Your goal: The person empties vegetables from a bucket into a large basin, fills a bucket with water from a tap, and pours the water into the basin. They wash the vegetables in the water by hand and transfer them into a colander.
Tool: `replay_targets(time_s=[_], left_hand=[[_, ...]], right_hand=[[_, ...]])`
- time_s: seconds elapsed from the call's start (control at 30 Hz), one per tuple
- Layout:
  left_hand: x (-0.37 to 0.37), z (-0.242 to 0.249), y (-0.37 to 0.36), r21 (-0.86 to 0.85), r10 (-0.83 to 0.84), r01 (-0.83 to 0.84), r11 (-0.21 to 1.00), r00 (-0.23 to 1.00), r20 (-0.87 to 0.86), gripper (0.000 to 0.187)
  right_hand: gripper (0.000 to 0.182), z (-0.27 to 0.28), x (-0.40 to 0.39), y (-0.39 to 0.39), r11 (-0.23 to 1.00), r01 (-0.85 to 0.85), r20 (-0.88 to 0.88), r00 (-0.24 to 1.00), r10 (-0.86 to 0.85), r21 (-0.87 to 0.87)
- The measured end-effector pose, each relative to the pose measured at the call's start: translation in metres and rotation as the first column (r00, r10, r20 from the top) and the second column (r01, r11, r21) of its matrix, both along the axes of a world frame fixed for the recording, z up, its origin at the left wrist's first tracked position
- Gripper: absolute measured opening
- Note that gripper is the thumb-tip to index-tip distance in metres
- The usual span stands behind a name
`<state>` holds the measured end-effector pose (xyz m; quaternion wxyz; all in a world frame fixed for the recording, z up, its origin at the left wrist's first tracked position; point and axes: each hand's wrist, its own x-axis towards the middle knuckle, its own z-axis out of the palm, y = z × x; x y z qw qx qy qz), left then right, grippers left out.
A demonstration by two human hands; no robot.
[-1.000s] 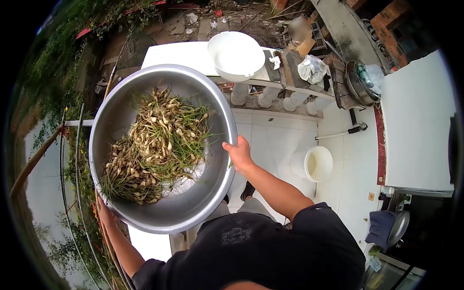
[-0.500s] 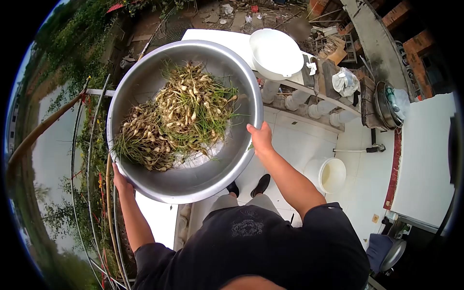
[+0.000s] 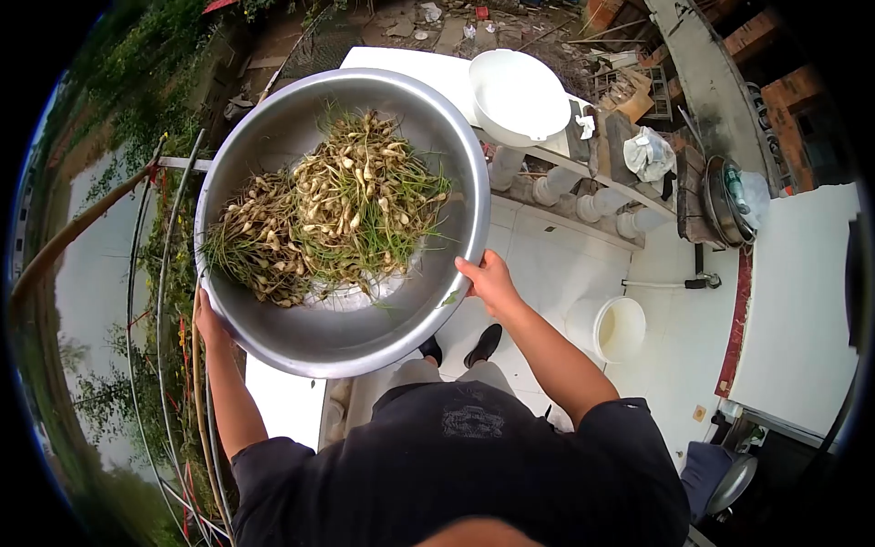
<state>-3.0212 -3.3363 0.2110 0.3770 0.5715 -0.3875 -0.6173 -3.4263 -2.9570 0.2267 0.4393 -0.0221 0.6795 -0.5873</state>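
Note:
A large metal basin point(image 3: 365, 342) is held between my two hands at the upper left of the view. Heaped inside it are small bulbs with roots and green stalks point(image 3: 351, 196). My left hand point(image 3: 210, 319) grips the basin's lower left rim, its fingers mostly hidden behind the metal. On the right side, my right hand point(image 3: 490, 281) clasps the rim with the thumb on top and the other fingers underneath.
Beyond the basin a white bowl point(image 3: 519, 96) rests on a white ledge point(image 3: 410, 68) above balusters. A white bucket point(image 3: 622, 329) stands on the tiled floor to the right. Poles and plants line the left; a plastic bag point(image 3: 649, 153) lies at the upper right.
The basin and both my hands have shifted slightly left and up in the view. Both hands still grip the rim.

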Motion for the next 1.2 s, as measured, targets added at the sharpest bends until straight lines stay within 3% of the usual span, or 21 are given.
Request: replay_targets(time_s=[0.13,0.2,0.3,0.4,0.5,0.63,0.7,0.73,0.8,0.9,1.0,1.03,1.07,1.13,1.2], left_hand=[[-0.025,0.03,0.026,0.095,0.088,-0.101,0.99,0.987,0.132,0.055],[-0.042,0.046,0.038,0.109,0.056,-0.073,0.991,0.987,0.151,0.055],[-0.035,0.041,0.028,0.135,0.032,-0.058,0.989,0.983,0.183,0.056],[0.008,-0.014,-0.012,0.02,-0.005,0.003,1.0,0.998,0.058,0.065],[-0.003,0.001,-0.005,0.048,0.016,-0.022,0.999,0.993,0.115,0.058],[-0.01,0.002,-0.006,0.045,0.044,-0.051,0.998,0.99,0.134,0.051],[-0.015,0.004,-0.005,0.058,0.056,-0.056,0.997,0.998,0.008,0.05],[-0.016,0.005,-0.004,0.092,0.037,-0.028,0.995,0.994,-0.098,0.051],[-0.029,0.024,0.016,0.121,0.063,-0.053,0.991,0.995,-0.08,0.052],[-0.019,0.013,0.017,0.082,0.045,-0.035,0.996,0.992,-0.116,0.053],[-0.012,0.005,0.025,0.039,-0.003,0.008,0.999,0.991,-0.134,0.054],[-0.015,0.007,0.029,0.049,-0.021,0.028,0.998,0.991,-0.13,0.055],[-0.008,0.001,0.025,0.06,-0.035,0.044,0.997,0.988,-0.15,0.056],[0.006,-0.016,0.028,-0.027,-0.145,0.143,0.989,0.946,-0.291,0.061],[-0.012,0.013,0.077,-0.017,-0.013,0.011,1.0,0.996,-0.09,0.067]], right_hand=[[0.037,-0.002,-0.025,-0.015,0.996,0.043,-0.26,0.965,-0.022,0.075],[0.035,0.005,-0.031,-0.023,0.991,0.054,-0.318,0.948,-0.013,0.119],[0.034,0.0,-0.031,-0.024,0.991,0.052,-0.354,0.935,-0.005,0.121],[0.031,0.014,-0.025,-0.022,0.988,0.059,-0.293,0.956,-0.015,0.142],[0.027,-0.002,-0.02,-0.021,0.994,0.082,-0.287,0.956,-0.057,0.077],[0.026,-0.011,-0.017,-0.02,0.986,0.094,-0.351,0.935,-0.041,0.137],[0.026,-0.016,-0.02,-0.025,0.983,0.13,-0.421,0.905,-0.065,0.128],[0.025,0.004,-0.021,-0.027,0.983,0.126,-0.37,0.927,-0.067,0.137],[0.033,0.009,-0.029,-0.032,0.985,0.101,-0.34,0.939,-0.05,0.137],[0.035,-0.008,-0.045,-0.04,0.991,0.014,-0.35,0.936,0.033,0.131],[0.038,-0.006,-0.061,-0.033,0.994,-0.105,-0.254,0.963,0.094,-0.03],[0.041,-0.004,-0.07,-0.029,0.993,-0.105,-0.146,0.985,0.096,-0.059],[0.043,-0.01,-0.075,-0.025,0.977,0.005,-0.01,1.0,-0.007,-0.215],[0.049,-0.009,-0.1,-0.013,0.989,0.104,0.037,0.994,-0.101,-0.108],[0.055,-0.023,-0.135,-0.002,0.964,0.248,0.055,0.968,-0.244,-0.093]])
